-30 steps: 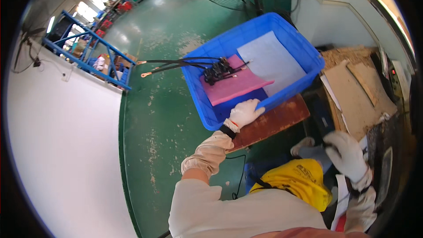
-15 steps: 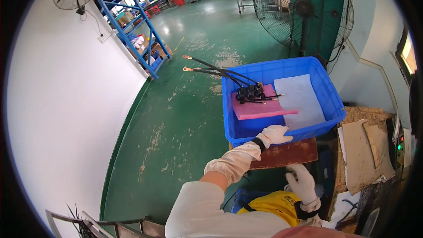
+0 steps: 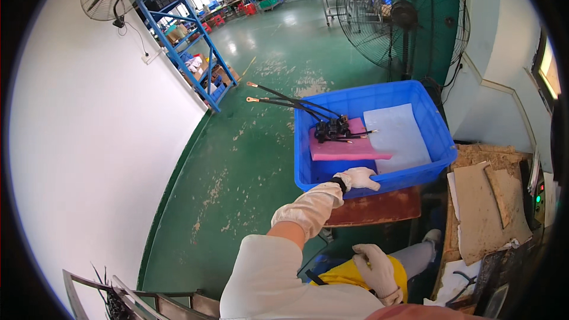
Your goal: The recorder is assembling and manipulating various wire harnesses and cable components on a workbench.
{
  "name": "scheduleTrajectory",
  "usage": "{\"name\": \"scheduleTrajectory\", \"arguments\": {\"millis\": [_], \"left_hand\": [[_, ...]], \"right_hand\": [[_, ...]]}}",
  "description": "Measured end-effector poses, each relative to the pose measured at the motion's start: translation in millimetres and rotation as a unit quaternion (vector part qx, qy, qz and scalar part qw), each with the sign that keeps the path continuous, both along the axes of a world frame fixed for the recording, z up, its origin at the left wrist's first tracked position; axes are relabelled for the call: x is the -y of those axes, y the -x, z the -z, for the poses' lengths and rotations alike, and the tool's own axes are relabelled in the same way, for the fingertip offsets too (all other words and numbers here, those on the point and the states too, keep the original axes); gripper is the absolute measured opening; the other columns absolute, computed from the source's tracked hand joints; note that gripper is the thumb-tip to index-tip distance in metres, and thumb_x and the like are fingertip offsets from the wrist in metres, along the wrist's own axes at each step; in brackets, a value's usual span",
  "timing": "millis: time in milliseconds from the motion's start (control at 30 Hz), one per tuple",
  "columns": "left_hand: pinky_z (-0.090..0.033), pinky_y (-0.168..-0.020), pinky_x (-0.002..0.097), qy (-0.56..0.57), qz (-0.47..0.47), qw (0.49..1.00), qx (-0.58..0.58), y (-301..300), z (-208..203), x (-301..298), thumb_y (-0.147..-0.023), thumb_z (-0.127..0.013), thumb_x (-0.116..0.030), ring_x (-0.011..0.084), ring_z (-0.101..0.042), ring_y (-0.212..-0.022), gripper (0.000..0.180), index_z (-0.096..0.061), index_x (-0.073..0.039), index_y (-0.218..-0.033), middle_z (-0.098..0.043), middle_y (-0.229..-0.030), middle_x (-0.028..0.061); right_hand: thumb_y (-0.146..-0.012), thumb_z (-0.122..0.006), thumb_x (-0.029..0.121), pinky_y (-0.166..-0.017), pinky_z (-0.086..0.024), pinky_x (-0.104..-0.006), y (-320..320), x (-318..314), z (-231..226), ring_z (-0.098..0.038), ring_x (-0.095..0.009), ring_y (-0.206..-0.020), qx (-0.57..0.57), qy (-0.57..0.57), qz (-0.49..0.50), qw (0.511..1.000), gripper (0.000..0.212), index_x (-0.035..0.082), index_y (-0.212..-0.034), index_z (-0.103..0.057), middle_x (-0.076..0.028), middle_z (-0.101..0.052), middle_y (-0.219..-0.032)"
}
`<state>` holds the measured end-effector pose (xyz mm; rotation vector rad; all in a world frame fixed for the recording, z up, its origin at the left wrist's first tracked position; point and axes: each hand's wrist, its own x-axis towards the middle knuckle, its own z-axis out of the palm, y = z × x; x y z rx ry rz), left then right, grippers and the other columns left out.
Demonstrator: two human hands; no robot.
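My left hand (image 3: 358, 179), in a white glove, grips the near rim of a blue plastic bin (image 3: 409, 181). Inside the bin, black cables with copper ring lugs (image 3: 290, 102) run from a cluster of black fittings (image 3: 332, 129), and two of them stick out over the left rim. Under the cluster lies a pink foam sheet (image 3: 349, 155), with a white sheet (image 3: 403, 136) to its right. My right hand (image 3: 374, 268), also gloved, is held low over yellow cloth (image 3: 341, 274) at my lap. Its fingers are loosely bent and nothing shows in them.
The bin rests on a brown stool (image 3: 385, 207). To the right, a worn bench (image 3: 474, 157) carries cardboard (image 3: 483, 213) and black-handled pliers (image 3: 462, 281). A large standing fan (image 3: 405, 15) is behind the bin; a blue shelf rack (image 3: 192, 53) stands far left. A metal frame (image 3: 139, 302) is at lower left.
My right hand has moved left from beside the stool to over the yellow cloth. The view has shifted slightly; my left hand stays on the bin's rim.
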<state>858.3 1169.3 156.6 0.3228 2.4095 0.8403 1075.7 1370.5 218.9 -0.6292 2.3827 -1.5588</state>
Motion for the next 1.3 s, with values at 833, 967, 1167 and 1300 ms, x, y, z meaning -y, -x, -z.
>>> {"name": "scheduleTrajectory", "arguments": {"millis": [833,967,1167,1300], "left_hand": [[-0.049,-0.077,0.0477,0.210,-0.044,0.956,-0.201,-22.2,2.7,-16.1,-0.086,-0.053,-0.046,0.0347,-0.063,-0.090,0.043,-0.063,-0.007,-0.099,-0.065,-0.096,0.0156],[-0.051,-0.075,0.0456,0.225,-0.038,0.937,-0.264,-25.3,11.0,-16.3,-0.087,-0.052,-0.047,0.0336,-0.063,-0.087,0.042,-0.063,-0.009,-0.100,-0.066,-0.093,0.0133],[-0.052,-0.073,0.0467,0.225,-0.039,0.938,-0.262,-22.8,9.6,-19.6,-0.089,-0.049,-0.049,0.0342,-0.064,-0.086,0.043,-0.062,-0.009,-0.099,-0.066,-0.093,0.0139],[-0.052,-0.069,0.0471,0.215,-0.093,0.936,-0.264,-28.4,13.2,-24.7,-0.088,-0.051,-0.048,0.0339,-0.065,-0.082,0.040,-0.063,-0.010,-0.095,-0.067,-0.088,0.0133]], "right_hand": [[-0.086,-0.058,0.007,-0.079,-0.050,-0.0301,-21.1,-52.9,-6.2,-0.064,-0.024,-0.089,0.067,0.017,0.170,0.983,0.018,0.002,-0.102,-0.063,-0.014,-0.065,-0.097],[-0.085,-0.058,0.007,-0.078,-0.050,-0.0304,-36.4,-41.7,0.6,-0.064,-0.024,-0.088,0.061,0.011,0.168,0.984,0.017,0.002,-0.101,-0.063,-0.015,-0.065,-0.097],[-0.085,-0.060,0.006,-0.076,-0.050,-0.0293,-42.8,-28.9,25.7,-0.064,-0.023,-0.085,0.007,0.046,0.133,0.990,0.018,-0.001,-0.102,-0.063,-0.015,-0.065,-0.095],[-0.091,-0.053,0.009,-0.077,-0.050,-0.0273,-43.1,-28.7,47.2,-0.061,-0.015,-0.087,0.174,0.132,0.134,0.967,0.022,-0.002,-0.108,-0.060,-0.010,-0.064,-0.098]]}}
